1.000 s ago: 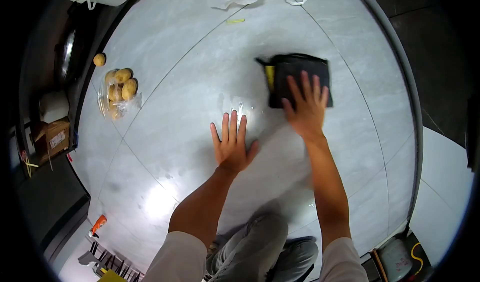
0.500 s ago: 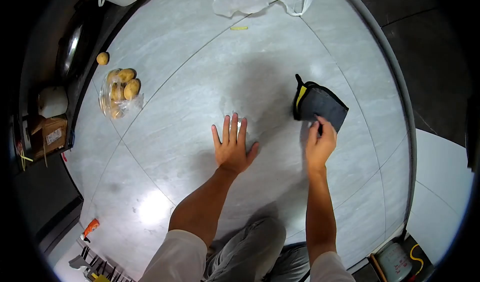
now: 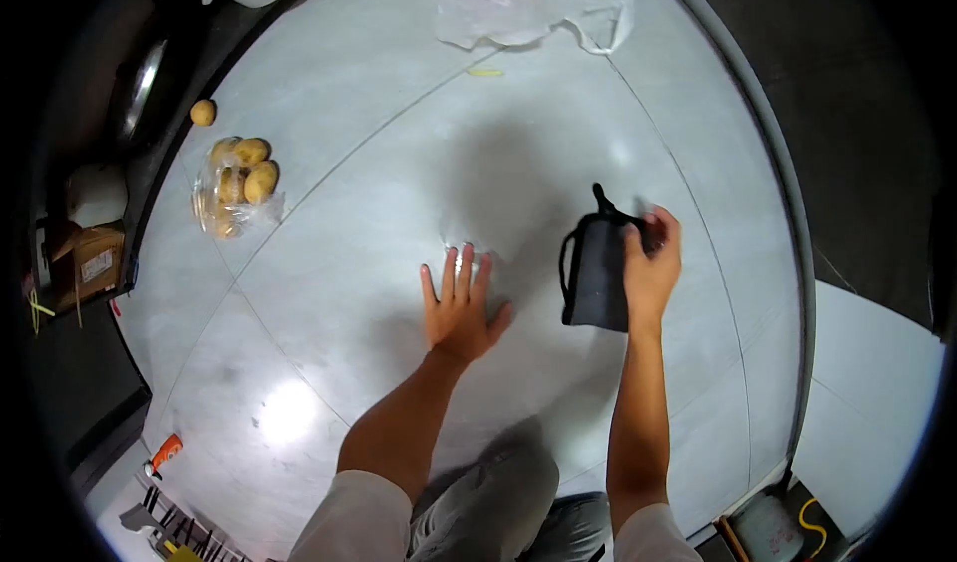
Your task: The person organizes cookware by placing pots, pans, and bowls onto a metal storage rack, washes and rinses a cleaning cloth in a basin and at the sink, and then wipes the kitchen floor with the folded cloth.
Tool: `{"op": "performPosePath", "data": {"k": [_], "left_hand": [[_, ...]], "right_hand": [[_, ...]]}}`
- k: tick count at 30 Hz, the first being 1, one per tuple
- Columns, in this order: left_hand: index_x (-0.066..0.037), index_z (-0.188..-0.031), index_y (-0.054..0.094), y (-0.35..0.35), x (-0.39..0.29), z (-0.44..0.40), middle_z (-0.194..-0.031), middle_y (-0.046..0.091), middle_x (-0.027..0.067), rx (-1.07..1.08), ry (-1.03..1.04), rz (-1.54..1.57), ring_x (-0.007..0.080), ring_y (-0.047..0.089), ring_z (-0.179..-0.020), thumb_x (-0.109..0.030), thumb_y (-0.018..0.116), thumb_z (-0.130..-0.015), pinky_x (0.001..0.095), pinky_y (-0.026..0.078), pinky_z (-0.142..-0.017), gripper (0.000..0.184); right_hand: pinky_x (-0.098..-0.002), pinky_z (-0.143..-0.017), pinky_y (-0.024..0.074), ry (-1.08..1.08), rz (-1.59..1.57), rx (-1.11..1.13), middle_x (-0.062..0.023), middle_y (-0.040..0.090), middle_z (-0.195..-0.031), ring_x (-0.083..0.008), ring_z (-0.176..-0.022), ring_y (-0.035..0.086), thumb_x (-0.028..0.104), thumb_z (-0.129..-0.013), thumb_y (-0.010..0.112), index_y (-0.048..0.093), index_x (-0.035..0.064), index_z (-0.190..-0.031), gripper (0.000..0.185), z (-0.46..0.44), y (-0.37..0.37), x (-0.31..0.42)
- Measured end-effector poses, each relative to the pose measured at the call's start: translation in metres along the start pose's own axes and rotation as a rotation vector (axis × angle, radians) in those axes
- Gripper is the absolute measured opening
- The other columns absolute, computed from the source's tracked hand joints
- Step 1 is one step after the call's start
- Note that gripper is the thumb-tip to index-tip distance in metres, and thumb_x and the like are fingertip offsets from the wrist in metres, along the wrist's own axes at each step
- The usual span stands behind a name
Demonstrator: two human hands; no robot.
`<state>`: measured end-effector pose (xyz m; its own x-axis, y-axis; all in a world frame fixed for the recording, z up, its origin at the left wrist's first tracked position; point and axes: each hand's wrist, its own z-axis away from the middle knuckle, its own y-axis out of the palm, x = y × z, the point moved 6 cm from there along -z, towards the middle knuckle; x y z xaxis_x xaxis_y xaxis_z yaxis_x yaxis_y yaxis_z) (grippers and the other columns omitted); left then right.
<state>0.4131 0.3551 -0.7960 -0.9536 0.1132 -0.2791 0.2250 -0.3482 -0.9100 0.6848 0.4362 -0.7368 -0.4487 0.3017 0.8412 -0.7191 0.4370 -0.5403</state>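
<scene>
My left hand (image 3: pixel 461 308) lies flat on the pale grey tiled surface (image 3: pixel 399 193), fingers spread, beside a small shiny wet-looking spot at its fingertips. To the right, my right hand (image 3: pixel 653 263) pinches the upper right edge of a dark grey cloth (image 3: pixel 598 278) with black trim and a loop at its top corner. The cloth hangs or rests folded, its lower edge near the surface; whether it touches cannot be made out.
Several potatoes in a clear bag (image 3: pixel 234 188) and a loose potato (image 3: pixel 202 113) lie at the left. A white plastic bag (image 3: pixel 518 4) and a yellow strip (image 3: pixel 485 73) are at the top. An orange bottle (image 3: pixel 167 449) lies lower left.
My right hand has gone from lying flat on the cloth to gripping its edge. The cloth has turned, come nearer to me and its yellow part no longer shows. My left hand stays spread.
</scene>
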Motion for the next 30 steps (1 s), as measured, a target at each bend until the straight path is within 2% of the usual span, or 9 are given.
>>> {"op": "performPosePath", "data": {"k": [5, 11, 14, 17, 19, 22, 25, 27, 30], "left_hand": [[-0.014, -0.153, 0.035, -0.004, 0.003, -0.002, -0.164, 0.021, 0.0128, -0.038, 0.009, 0.037, 0.0312, 0.014, -0.152, -0.057, 0.063, -0.087, 0.0632, 0.009, -0.119, 0.084], [-0.015, -0.152, 0.037, -0.003, 0.008, -0.002, -0.162, 0.026, 0.0115, -0.066, 0.012, 0.097, 0.0309, 0.020, -0.151, -0.058, 0.064, -0.086, 0.0643, 0.012, -0.118, 0.084], [-0.014, -0.152, 0.037, -0.002, 0.008, 0.000, -0.162, 0.026, 0.0106, -0.043, 0.001, 0.112, 0.0300, 0.022, -0.151, -0.057, 0.064, -0.086, 0.0645, 0.013, -0.118, 0.083], [-0.014, -0.152, 0.037, -0.003, 0.010, -0.004, -0.162, 0.026, 0.0108, -0.011, -0.010, 0.139, 0.0303, 0.023, -0.150, -0.057, 0.064, -0.086, 0.0652, 0.014, -0.118, 0.083], [-0.013, -0.152, 0.037, -0.006, 0.009, -0.001, -0.162, 0.026, 0.0108, -0.047, 0.008, 0.140, 0.0307, 0.024, -0.150, -0.057, 0.064, -0.086, 0.0658, 0.015, -0.117, 0.084], [-0.014, -0.152, 0.037, -0.010, 0.009, -0.002, -0.162, 0.026, 0.0113, -0.039, 0.008, 0.158, 0.0315, 0.025, -0.149, -0.056, 0.063, -0.087, 0.0670, 0.017, -0.116, 0.082], [-0.014, -0.152, 0.037, -0.008, 0.009, -0.001, -0.162, 0.026, 0.0107, -0.056, 0.010, 0.143, 0.0305, 0.024, -0.150, -0.057, 0.060, -0.088, 0.0668, 0.018, -0.116, 0.080], [-0.013, -0.151, 0.039, -0.005, 0.009, -0.002, -0.162, 0.026, 0.0117, -0.077, 0.020, 0.168, 0.0320, 0.024, -0.149, -0.056, 0.063, -0.087, 0.0679, 0.016, -0.116, 0.081], [-0.013, -0.151, 0.039, -0.001, 0.009, 0.001, -0.162, 0.025, 0.0114, -0.059, 0.017, 0.191, 0.0318, 0.023, -0.150, -0.056, 0.062, -0.088, 0.0677, 0.015, -0.116, 0.079]], "right_hand": [[-0.0395, -0.085, 0.0482, -0.523, 0.382, 0.207, -0.0114, 0.062, -0.104, -0.0300, -0.100, 0.059, 0.016, -0.081, 0.072, 0.066, 0.0083, -0.115, 0.036, -0.048, 0.137, 0.068], [-0.0442, -0.085, 0.0495, -0.666, 0.283, 0.216, -0.0108, 0.063, -0.105, -0.0327, -0.102, 0.060, 0.018, -0.083, 0.068, 0.066, 0.0097, -0.117, 0.035, -0.088, 0.245, 0.121], [-0.0458, -0.085, 0.0510, -0.536, 0.480, 0.560, -0.0122, 0.065, -0.103, -0.0355, -0.097, 0.062, 0.016, -0.085, 0.063, 0.066, 0.0077, -0.113, 0.030, -0.081, 0.291, 0.122], [-0.0482, -0.081, 0.0544, -0.793, 0.886, 1.144, -0.0192, 0.071, -0.092, -0.0381, -0.091, 0.068, 0.013, -0.076, 0.065, 0.073, 0.0040, -0.089, 0.018, -0.005, 0.316, 0.138], [-0.0487, -0.075, 0.0535, -0.813, 0.761, 1.424, -0.0204, 0.069, -0.077, -0.0377, -0.079, 0.068, 0.016, -0.077, 0.067, 0.070, 0.0022, -0.070, 0.016, 0.044, 0.311, 0.139], [-0.0435, -0.077, 0.0539, -0.709, 0.695, 1.630, -0.0172, 0.072, -0.084, -0.0305, -0.082, 0.069, 0.022, -0.080, 0.073, 0.071, 0.0027, -0.096, 0.026, 0.062, 0.304, 0.170], [-0.0410, -0.090, 0.0533, -0.138, -0.068, 0.821, -0.0191, 0.071, -0.106, -0.0314, -0.098, 0.069, 0.023, -0.085, 0.072, 0.057, -0.0004, -0.131, 0.054, -0.013, 0.279, 0.193], [-0.0377, -0.096, 0.0489, -0.191, -0.305, 0.355, -0.0159, 0.066, -0.121, -0.0263, -0.107, 0.064, 0.020, -0.090, 0.071, 0.043, 0.0033, -0.144, 0.064, -0.046, 0.235, 0.172], [-0.0367, -0.101, 0.0436, -0.211, -0.156, 0.059, -0.0156, 0.060, -0.131, -0.0277, -0.116, 0.058, 0.009, -0.092, 0.063, 0.055, 0.0003, -0.133, 0.043, -0.029, 0.147, 0.100]]}}
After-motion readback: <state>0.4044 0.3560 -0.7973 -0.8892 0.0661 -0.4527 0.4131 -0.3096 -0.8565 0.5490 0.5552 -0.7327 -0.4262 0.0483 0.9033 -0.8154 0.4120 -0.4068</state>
